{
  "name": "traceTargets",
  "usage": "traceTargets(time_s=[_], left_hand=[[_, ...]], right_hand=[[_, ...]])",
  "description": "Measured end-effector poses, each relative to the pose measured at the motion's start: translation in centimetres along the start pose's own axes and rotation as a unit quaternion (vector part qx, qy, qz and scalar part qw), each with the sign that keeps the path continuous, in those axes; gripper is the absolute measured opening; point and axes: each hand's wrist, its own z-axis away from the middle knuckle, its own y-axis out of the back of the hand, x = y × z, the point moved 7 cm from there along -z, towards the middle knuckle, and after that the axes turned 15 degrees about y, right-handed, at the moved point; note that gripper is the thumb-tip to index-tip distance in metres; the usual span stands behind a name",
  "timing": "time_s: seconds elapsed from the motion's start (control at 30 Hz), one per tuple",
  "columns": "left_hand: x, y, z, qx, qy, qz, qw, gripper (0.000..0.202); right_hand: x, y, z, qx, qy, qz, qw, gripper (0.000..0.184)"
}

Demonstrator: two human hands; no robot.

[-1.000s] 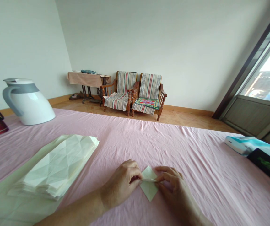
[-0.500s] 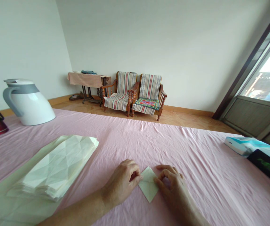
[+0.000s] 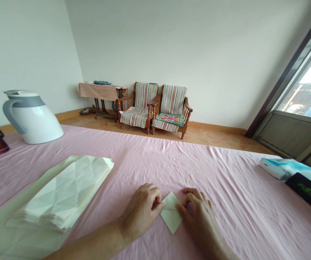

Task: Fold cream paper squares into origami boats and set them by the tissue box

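I pin the small pale-green folded paper diamond [image 3: 171, 213] flat on the near middle of the soft, wrinkled pink cloth tabletop [image 3: 226, 187], probably so it can't slide. My left hand [image 3: 142, 208], curled, bears on its left corner, and my right hand [image 3: 199, 213] presses its right corner. The thick stack of creased cream paper sheets [image 3: 63, 191] lies to the left, within reach.

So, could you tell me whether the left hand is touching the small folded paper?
Touching. The head view shows the left hand with its fingertips pressed on the left edge of the folded paper, no gap.
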Motion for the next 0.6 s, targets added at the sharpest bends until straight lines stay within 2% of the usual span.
traceTargets(time_s=[0.23,0.43,0.6], left_hand=[[-0.1,0.0,0.1,-0.006,-0.005,0.025,1.0,0.016],[1.0,-0.3,0.7,-0.024,-0.093,0.01,0.995,0.021],[1.7,-0.3,0.9,-0.02,-0.114,-0.037,0.993,0.022]], right_hand=[[-0.4,0.2,0.1,0.011,0.005,0.015,1.0,0.014],[-0.5,0.2,-0.1,0.019,0.02,0.03,0.999,0.016],[-0.6,0.2,-0.1,0.014,0.017,0.033,0.999,0.016]])
